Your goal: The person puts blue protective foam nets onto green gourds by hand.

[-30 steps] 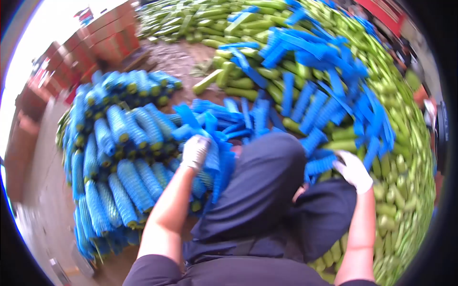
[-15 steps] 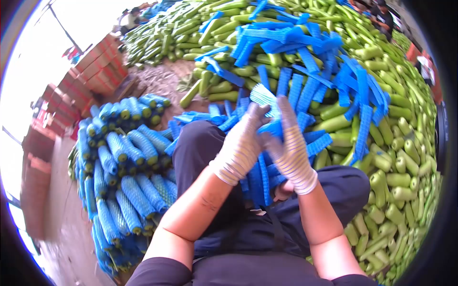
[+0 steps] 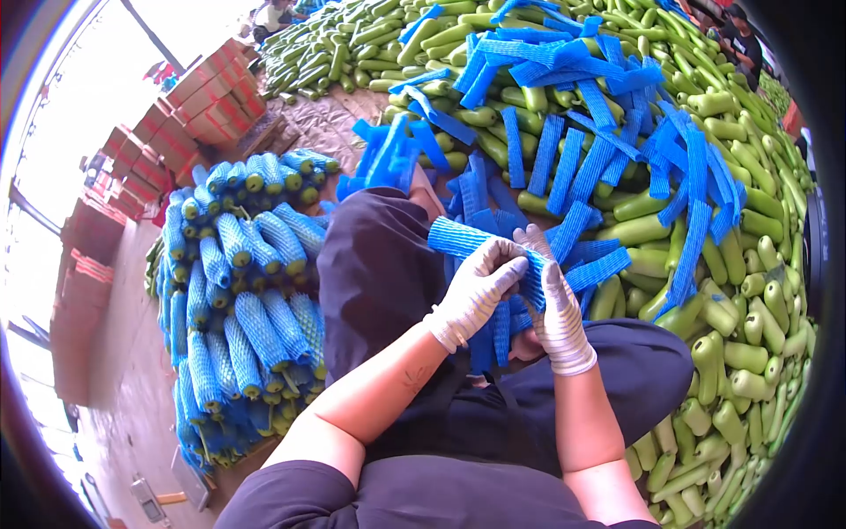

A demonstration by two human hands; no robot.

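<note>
Both my hands wear pale striped gloves and meet over my lap at a blue foam net sleeve (image 3: 458, 238). My left hand (image 3: 480, 286) pinches the sleeve around its middle, thumb and fingers closed. At the sleeve's right end, my right hand (image 3: 555, 309) grips it with fairly straight fingers, and that end is partly hidden behind them. The sleeve's left end sticks out over my knee. No gourd shows inside the visible part. Loose blue sleeves (image 3: 564, 167) lie just beyond my hands, on top of long green gourds (image 3: 639, 231).
On the left, gourds in blue net sleeves (image 3: 260, 326) are stacked in rows. Cardboard boxes (image 3: 211, 101) stand behind them. A large heap of bare green gourds (image 3: 745, 357) curves around the right and back. Another person (image 3: 740, 44) is at the upper right.
My hands have come down and closer to my lap. The sleeve, raised between my fingers before, now lies slanted across them with one end pointing left. My view has shifted slightly.
</note>
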